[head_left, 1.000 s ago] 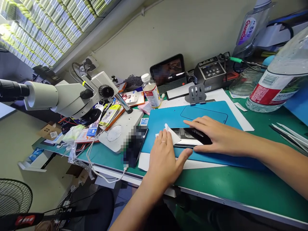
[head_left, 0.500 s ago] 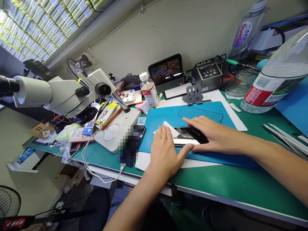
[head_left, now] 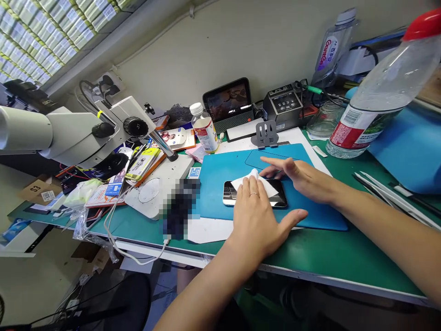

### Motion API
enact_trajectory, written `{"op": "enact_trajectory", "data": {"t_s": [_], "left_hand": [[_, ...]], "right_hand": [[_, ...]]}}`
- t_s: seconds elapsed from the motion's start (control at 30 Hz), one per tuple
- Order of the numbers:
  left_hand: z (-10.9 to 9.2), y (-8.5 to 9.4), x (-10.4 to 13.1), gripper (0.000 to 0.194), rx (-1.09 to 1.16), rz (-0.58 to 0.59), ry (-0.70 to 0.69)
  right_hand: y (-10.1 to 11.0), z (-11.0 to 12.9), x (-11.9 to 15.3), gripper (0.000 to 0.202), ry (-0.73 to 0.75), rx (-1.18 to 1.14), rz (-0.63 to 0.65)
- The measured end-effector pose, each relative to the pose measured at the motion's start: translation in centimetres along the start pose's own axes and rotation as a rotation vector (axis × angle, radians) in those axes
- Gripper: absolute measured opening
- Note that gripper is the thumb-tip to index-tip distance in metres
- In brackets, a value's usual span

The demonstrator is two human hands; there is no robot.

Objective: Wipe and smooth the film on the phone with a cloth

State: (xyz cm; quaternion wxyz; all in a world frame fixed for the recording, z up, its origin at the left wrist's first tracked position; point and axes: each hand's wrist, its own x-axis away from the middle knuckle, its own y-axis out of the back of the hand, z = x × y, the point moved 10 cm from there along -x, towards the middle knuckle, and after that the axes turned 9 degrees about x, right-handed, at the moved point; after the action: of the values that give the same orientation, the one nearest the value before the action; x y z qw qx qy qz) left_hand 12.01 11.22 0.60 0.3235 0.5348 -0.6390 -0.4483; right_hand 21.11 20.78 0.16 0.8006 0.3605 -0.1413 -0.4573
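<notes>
A phone (head_left: 281, 199) with a glossy black face lies on the blue mat (head_left: 217, 172). My left hand (head_left: 257, 216) rests over it, fingers flat on a folded white wipe (head_left: 267, 185) that is pressed against the phone's surface; the thumb points away to the right. The wipe's part under my fingers is hidden. Just beyond the phone's right end, my right hand (head_left: 299, 177) is raised with its index finger stretched out and nothing visible in it; some of its other fingers are partly hidden.
A microscope (head_left: 72, 131) stands on the left, with booklets (head_left: 141, 165) behind its base. Along the back are a juice bottle (head_left: 206, 131), a grey stand (head_left: 266, 134) and a black control box (head_left: 283, 108). A large water bottle (head_left: 365, 108) and thin tools (head_left: 396, 195) lie to the right.
My left hand has slid right with the wipe across the phone. My right hand has let go of the phone's right end and lifted. The view has shifted slightly right.
</notes>
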Motion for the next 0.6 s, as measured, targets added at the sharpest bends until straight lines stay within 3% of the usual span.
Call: {"op": "enact_trajectory", "data": {"t_s": [0.27,0.43,0.6], "left_hand": [[-4.3,-0.9,-0.9,0.113,-0.062,0.028,-0.055],[-5.3,-0.6,-2.5,0.112,-0.155,0.035,-0.036],[-5.9,-1.3,-2.1,0.116,-0.291,0.01,-0.063]], "right_hand": [[0.6,-0.2,0.4,0.12,-0.102,-0.047,-0.065],[0.8,0.2,0.5,0.124,-0.1,-0.049,-0.056],[1.4,0.9,0.6,0.112,-0.034,-0.037,-0.094]]}}
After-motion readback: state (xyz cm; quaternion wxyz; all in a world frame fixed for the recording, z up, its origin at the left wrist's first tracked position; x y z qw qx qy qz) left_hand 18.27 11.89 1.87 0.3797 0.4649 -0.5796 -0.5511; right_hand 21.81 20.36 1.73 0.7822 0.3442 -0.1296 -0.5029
